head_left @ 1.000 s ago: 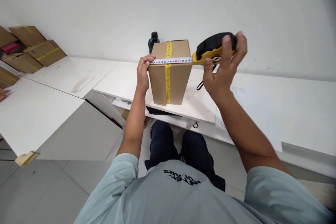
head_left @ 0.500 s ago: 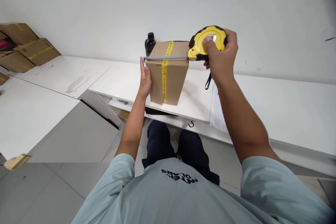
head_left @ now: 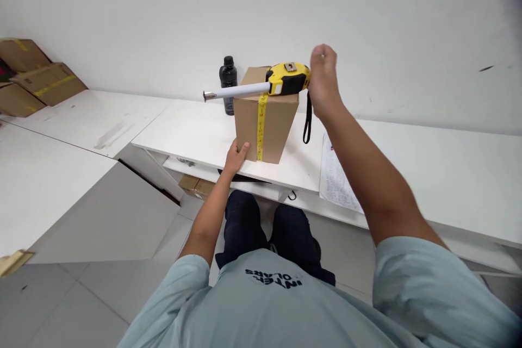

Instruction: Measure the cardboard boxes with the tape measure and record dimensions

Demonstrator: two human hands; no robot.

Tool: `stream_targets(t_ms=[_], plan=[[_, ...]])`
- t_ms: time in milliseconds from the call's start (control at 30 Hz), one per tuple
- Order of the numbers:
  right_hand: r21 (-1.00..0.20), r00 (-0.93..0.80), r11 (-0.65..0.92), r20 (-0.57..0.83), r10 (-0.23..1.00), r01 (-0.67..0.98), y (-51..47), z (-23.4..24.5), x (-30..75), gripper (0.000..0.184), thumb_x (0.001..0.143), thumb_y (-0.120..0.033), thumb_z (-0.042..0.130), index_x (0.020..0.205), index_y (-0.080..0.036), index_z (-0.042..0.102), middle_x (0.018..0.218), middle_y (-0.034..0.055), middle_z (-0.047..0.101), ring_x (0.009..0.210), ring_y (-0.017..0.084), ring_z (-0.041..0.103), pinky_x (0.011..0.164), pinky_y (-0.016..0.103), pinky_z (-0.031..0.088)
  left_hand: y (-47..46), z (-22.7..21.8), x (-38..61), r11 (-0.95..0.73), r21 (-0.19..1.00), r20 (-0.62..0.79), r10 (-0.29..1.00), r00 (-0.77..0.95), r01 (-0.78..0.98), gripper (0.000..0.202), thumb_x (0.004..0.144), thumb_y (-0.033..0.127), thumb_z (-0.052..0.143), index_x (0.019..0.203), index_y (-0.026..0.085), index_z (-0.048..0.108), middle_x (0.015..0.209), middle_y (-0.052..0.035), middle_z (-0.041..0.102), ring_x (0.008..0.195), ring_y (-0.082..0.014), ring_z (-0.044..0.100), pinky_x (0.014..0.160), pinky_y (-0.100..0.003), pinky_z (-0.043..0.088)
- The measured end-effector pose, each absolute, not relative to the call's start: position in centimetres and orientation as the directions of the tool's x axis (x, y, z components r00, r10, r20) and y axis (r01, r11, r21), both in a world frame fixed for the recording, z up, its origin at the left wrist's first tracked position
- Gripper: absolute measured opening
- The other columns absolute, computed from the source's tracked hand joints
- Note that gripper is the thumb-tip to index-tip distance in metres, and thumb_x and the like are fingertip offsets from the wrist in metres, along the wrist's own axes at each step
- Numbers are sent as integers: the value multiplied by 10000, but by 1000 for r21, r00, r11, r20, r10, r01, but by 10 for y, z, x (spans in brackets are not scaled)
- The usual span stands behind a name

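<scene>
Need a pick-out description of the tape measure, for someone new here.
Find the white table, then the upright cardboard box on it. The tape measure is at the box's top, at the person's right hand. It has the only yellow-and-black case here, with a pale blade jutting left and a black strap hanging down.

Left hand (head_left: 236,157): I've brought it down from the cardboard box's (head_left: 245,128) upper left edge to its lower left corner, near the surface's (head_left: 187,125) front edge.
Tape measure (head_left: 281,86): I now have it over the box's top, no longer out past the right edge, rolled clip-side (head_left: 290,67) up.
Blade (head_left: 244,90): hooked end free of my left fingers, jutting past the box's left edge.
Right hand (head_left: 324,79): shifted to the case's right end.
</scene>
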State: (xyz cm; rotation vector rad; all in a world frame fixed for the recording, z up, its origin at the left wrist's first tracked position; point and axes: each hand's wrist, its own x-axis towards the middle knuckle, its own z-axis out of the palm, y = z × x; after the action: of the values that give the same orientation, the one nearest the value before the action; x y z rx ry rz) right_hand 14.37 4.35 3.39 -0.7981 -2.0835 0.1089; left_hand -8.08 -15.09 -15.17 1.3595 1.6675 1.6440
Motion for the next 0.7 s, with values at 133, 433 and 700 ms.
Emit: stream_targets(t_ms=[133,433,700], plan=[[-502,-178,660,704,687,559,-1,-25,220,741,1120,-605,180,1735,-193,180,1716,222,333,1611,278,358,1242,541,416,-146,-151,-82,-183,930,326,814,-480,320,760,952,715,668,1487,194,529,1525,-186,641,1395,-313,644,1172,-454,525],[-243,19,-33,-59,998,969,-31,-149,346,776,1080,-576,246,1707,-129,343,1798,211,201,1683,419,142,1326,681,147,-196,-180,-43,4,683,535,678,-504,730,708,1066,638,431,1608,186,379,1754,-242,319,1652,-298,328,1314,-485,366],[-311,91,-77,31,995,947,-14,-153,309,708,1095,-529,268,1662,-135,427,1776,234,252,1669,418,185,1305,722,112,-159,-176,92,-287,545,374,924,79,788,395,1092,428,430,1237,260,758,1261,-128,789,1255,-311,709,1216,-508,462]])
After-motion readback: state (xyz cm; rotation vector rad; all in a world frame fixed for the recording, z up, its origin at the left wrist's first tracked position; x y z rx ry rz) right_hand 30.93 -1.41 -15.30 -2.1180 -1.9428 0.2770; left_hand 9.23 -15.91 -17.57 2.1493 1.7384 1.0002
